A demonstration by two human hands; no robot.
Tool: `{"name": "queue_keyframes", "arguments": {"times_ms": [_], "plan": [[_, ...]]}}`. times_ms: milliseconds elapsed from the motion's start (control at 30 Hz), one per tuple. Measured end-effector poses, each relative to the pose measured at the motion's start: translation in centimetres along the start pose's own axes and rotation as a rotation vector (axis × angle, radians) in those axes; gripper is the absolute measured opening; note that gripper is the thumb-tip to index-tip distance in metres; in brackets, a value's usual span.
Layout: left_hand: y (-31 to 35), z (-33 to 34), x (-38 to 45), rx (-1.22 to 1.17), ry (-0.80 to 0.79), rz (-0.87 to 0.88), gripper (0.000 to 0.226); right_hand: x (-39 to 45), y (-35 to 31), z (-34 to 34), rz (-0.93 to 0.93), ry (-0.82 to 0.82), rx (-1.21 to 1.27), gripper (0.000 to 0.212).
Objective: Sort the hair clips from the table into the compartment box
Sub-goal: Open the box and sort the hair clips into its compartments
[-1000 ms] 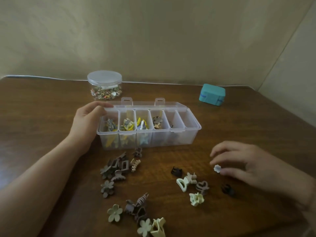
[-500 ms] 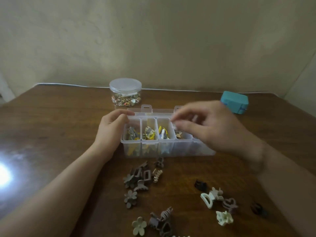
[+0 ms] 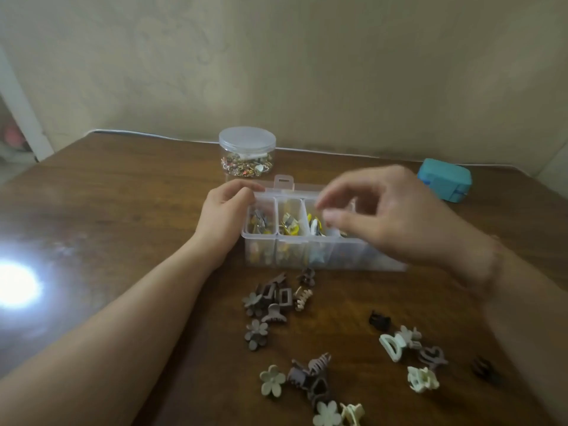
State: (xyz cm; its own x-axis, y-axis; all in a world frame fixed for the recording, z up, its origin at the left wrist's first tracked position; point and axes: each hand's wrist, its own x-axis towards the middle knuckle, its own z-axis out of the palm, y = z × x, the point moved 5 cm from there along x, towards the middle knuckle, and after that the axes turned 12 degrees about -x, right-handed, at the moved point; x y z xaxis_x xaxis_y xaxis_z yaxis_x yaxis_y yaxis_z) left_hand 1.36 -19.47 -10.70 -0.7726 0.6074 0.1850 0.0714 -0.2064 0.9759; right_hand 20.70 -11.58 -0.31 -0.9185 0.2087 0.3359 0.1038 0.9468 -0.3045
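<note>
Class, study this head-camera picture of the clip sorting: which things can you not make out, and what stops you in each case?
1. Right compartments of the compartment box: hidden behind the right hand.
2. Whether that hand holds a clip: fingertips blurred.
3. Cream flower clip in the head view: cut off by the bottom edge.
4. Jar contents: too small to identify.
5. Table surface at left: washed out by glare.

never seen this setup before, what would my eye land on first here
First the right hand, fingers spread, hovering over the clear compartment box mid-table, while the left hand steadies its left end. Next, the loose hair clips scattered in front of the box, and a bright glare at the table's left edge.
</note>
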Motion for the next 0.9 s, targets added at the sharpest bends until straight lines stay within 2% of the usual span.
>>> {"name": "queue_keyframes", "arguments": {"times_ms": [133,200,267,367,533,733,900], "plan": [[0.2,0.2,-0.2,0.010,0.018,-0.005,0.027,-6.2,-2.3,1.8,-0.094,-0.348,-0.074,0.022],[0.3,0.2,-0.4,0.020,0.021,-0.012,0.029,-8.1,-3.4,2.9,-0.189,-0.412,-0.195,0.028],[0.4,0.1,-0.5,0.028,0.019,-0.018,0.029,-8.9,-4.2,3.7,-0.274,-0.376,-0.241,0.020],[0.4,0.2,-0.5,0.035,0.012,-0.027,0.031,-8.9,-3.7,4.7,-0.272,-0.354,-0.221,0.025],[0.3,0.2,-0.5,0.034,-0.003,-0.013,0.028,-8.3,-2.6,4.9,-0.283,-0.302,-0.271,0.020],[0.2,0.2,-0.3,0.018,-0.008,-0.021,0.035,-5.2,1.4,-0.7,-0.091,-0.043,-0.170,0.033],[-0.1,0.1,-0.2,0.000,-0.011,-0.022,0.034,-3.3,6.0,-2.5,0.123,0.112,-0.245,0.033]]}}
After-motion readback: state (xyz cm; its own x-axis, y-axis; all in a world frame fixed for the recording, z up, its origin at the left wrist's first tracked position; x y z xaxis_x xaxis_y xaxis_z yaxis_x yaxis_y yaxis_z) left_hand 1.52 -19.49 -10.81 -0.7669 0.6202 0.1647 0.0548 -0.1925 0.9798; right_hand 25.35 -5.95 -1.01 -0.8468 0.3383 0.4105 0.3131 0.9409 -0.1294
